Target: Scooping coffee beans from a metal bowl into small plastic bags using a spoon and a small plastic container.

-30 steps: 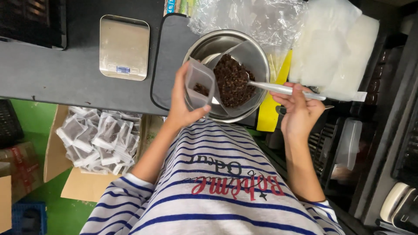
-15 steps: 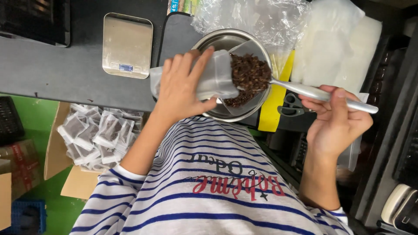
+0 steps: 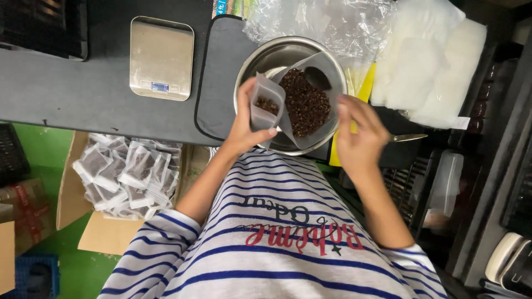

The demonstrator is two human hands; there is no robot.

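My left hand (image 3: pixel 244 130) holds a small clear pouch (image 3: pixel 267 105) upright over the near-left rim of a steel bowl (image 3: pixel 250 66); a few dark bits lie in the pouch. A large clear bag of dark brown grains (image 3: pixel 305 105) sits open inside the bowl. My right hand (image 3: pixel 360 135) is at the bowl's right rim, blurred, closed around a metal spoon. The spoon's handle (image 3: pixel 411 137) pokes out past the palm and its bowl (image 3: pixel 317 77) rests on the grains.
A steel kitchen scale (image 3: pixel 160 58) and a dark mat (image 3: pixel 219 77) lie on the grey tabletop (image 3: pixel 66 94). Crumpled clear plastic (image 3: pixel 316 19) and stacked white bags (image 3: pixel 426 61) lie behind. A cardboard box (image 3: pixel 69 182) of filled pouches (image 3: pixel 127 174) stands low on the left.
My left hand has turned the pouch from lying tilted over the bowl back upright. My right hand has swung in from the far right, bringing the spoon's bowl onto the grains.
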